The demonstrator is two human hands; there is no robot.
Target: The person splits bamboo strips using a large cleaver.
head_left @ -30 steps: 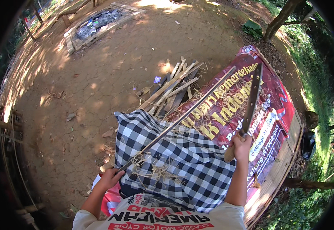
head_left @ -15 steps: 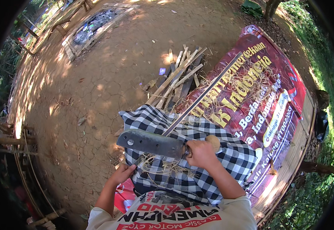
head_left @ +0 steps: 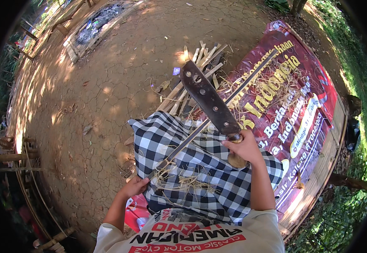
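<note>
One slim, straight strip [head_left: 190, 138] is clasped by the left grip [head_left: 134, 188], one dark cleaver [head_left: 209, 100] by the right [head_left: 246, 147].

I see the left forearm [head_left: 117, 208] rise from the lower part of the frame, left of centre, leaning right toward the left hand [head_left: 137, 187], whose thumb and fingers are pinched together. The right forearm [head_left: 263, 185] stands more upright, right of centre, tipping left toward the wrist. The right hand [head_left: 247, 147] sits higher, fingers curled in a grip, thumb pointing left.
</note>
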